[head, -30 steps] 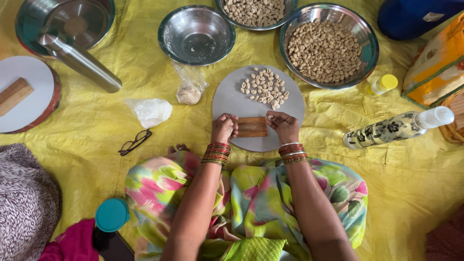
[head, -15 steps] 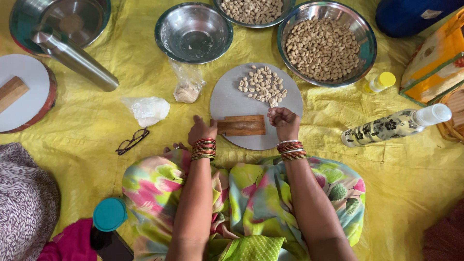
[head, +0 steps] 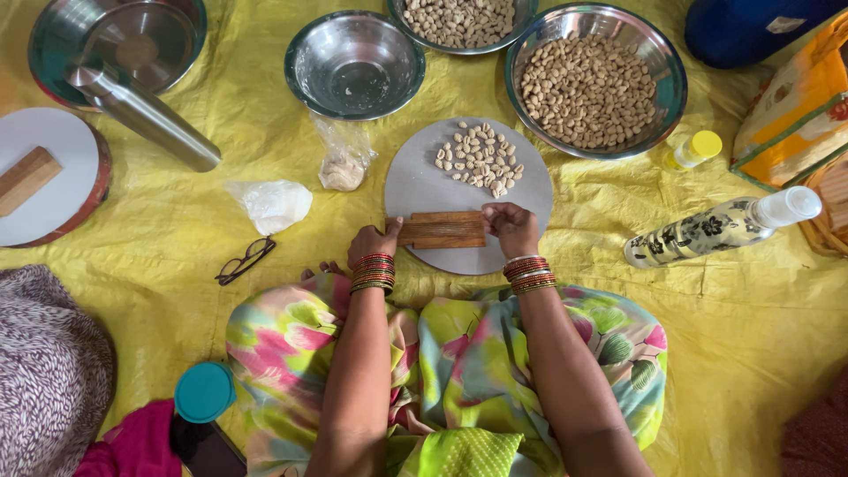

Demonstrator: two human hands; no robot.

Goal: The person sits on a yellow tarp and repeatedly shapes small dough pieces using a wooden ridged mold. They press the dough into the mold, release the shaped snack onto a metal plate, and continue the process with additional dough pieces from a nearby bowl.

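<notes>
While both hands, left hand and right hand, clasp the ridged wooden block on the round board, pressing seems underway; shaped pieces lie at twelve o'clock.

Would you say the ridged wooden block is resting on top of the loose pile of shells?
No, the wooden block lies on bare round board, apart from the pile.

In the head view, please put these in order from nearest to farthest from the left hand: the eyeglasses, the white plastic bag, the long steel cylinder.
From the left hand:
1. Eyeglasses, just to its left on the yellow cloth.
2. White plastic bag, further left and up.
3. Long steel cylinder, far upper left, leaning on a steel bowl.
</notes>
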